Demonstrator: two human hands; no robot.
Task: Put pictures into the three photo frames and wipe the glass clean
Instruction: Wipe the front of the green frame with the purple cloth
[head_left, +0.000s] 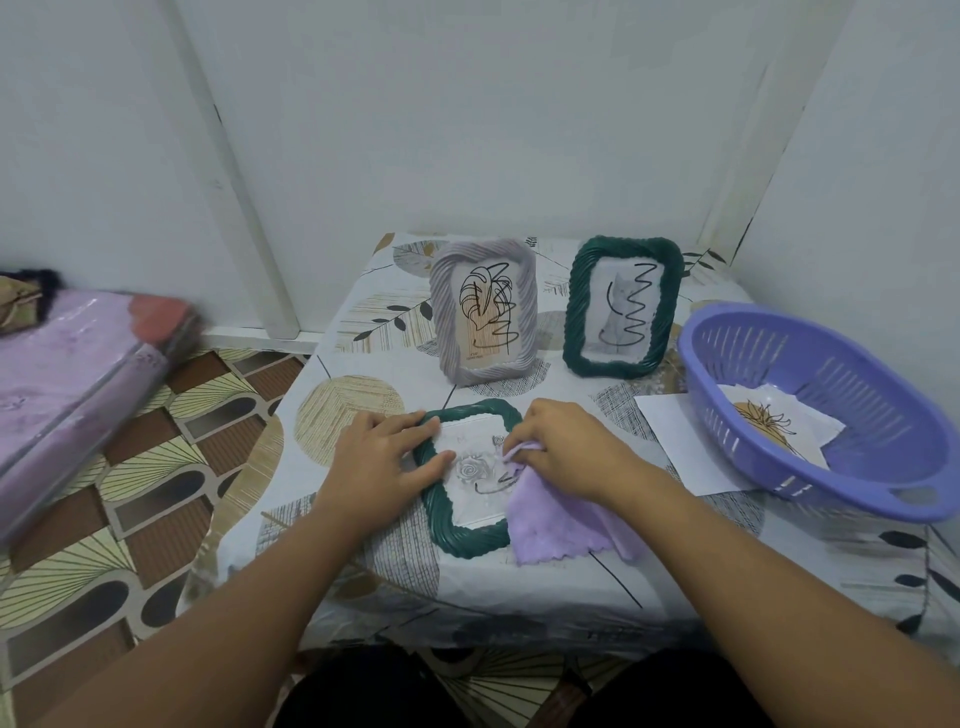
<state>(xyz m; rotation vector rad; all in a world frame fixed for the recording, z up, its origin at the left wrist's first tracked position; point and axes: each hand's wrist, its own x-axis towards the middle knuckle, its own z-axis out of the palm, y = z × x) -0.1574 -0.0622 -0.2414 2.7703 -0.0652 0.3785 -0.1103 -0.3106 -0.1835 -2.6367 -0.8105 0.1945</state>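
1. The left hand (387, 457) lies flat, fingers spread, pinning the dark green ropey-edged photo frame (470, 535) lying face-up on the leaf-print tablecloth (519, 592). It looks light and slidey, with breakable glass, so I'd hold it by the rim.
2. The right hand (563, 449) pinches a soft lilac microfibre cloth (558, 525) against the glass.
3. Behind, the grey ribbed frame (483, 312) and second green frame (623, 306) stand upright, scribbles still on them.
4. Far right, the purple slotted plastic basket (852, 364) holds loose paper prints (779, 426).
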